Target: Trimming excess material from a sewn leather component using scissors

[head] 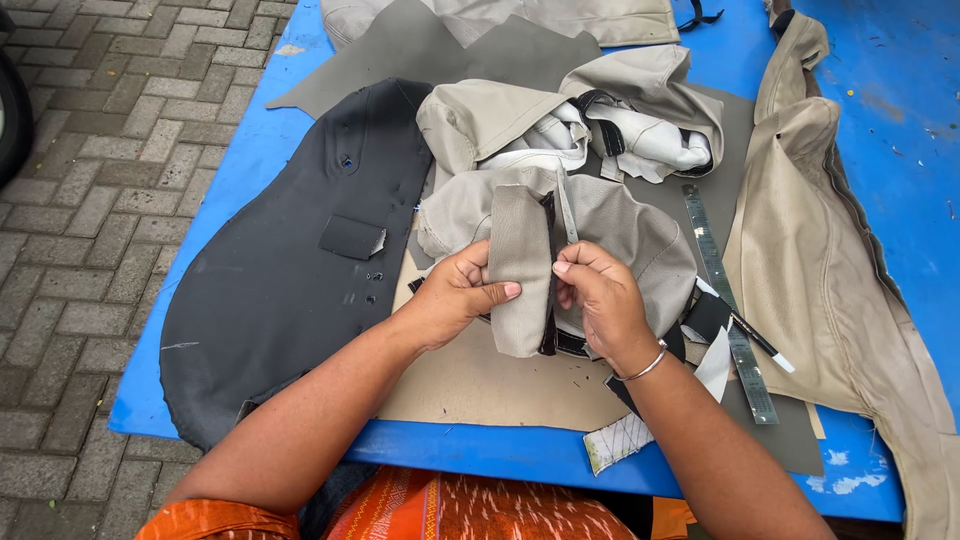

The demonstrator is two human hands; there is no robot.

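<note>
My left hand [458,290] pinches the left edge of a folded beige fabric strip [520,262] that stands upright over a rounded beige fabric cover [640,235]. On the strip's right side my right hand [600,298] grips it too, thumb and fingers pressed on a dark edge band and a thin grey strap [566,210]. A silver bangle sits on my right wrist. Both hands are held above a tan board [480,385] on the blue table [490,455].
A large black shaped sheet [290,270] lies at left. More beige covers [560,120] are piled behind. A metal ruler [730,300] and a pen [762,342] lie at right, beside a long beige cover [820,270]. Paved ground lies beyond the table's left edge.
</note>
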